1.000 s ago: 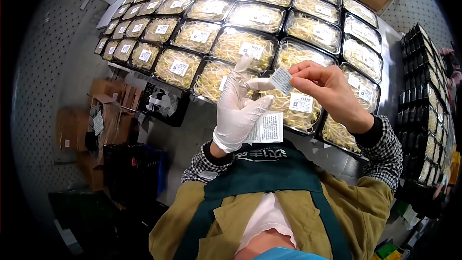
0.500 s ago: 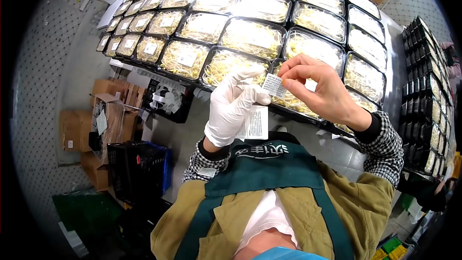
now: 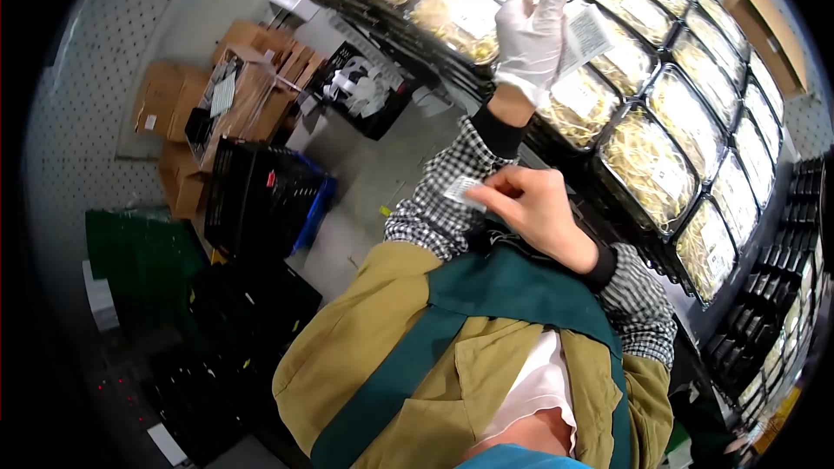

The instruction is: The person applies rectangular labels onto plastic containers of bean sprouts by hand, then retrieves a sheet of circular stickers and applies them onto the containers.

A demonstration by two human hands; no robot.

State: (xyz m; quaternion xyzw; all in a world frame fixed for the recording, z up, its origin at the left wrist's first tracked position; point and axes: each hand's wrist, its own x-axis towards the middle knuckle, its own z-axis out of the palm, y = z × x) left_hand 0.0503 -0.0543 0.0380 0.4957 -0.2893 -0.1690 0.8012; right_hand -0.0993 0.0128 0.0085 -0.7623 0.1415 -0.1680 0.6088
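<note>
My left hand (image 3: 530, 39), in a white glove, is raised over the packs of bean sprouts with its fingers closed. A strip of printed labels (image 3: 586, 37) sticks out from its right side. Lower down, near the left forearm, my bare right hand (image 3: 543, 213) pinches a small printed label (image 3: 461, 192) between thumb and fingers. The label lies over the checked left sleeve; whether it touches the cloth I cannot tell. Beneath the gloved hand, black trays of bean sprouts (image 3: 647, 169) stand in rows, several with white labels on top.
A black crate (image 3: 360, 91) of crumpled white backing stands on the floor left of the table. Behind it are cardboard boxes (image 3: 161, 108), with a black and blue crate (image 3: 261, 195) nearer me. Stacked black trays (image 3: 764, 295) rise at right; an open carton (image 3: 769, 30) sits top right.
My right hand has come away from the left with a label and moved down and left. My left hand has gone up and right with the strip. The view has turned.
</note>
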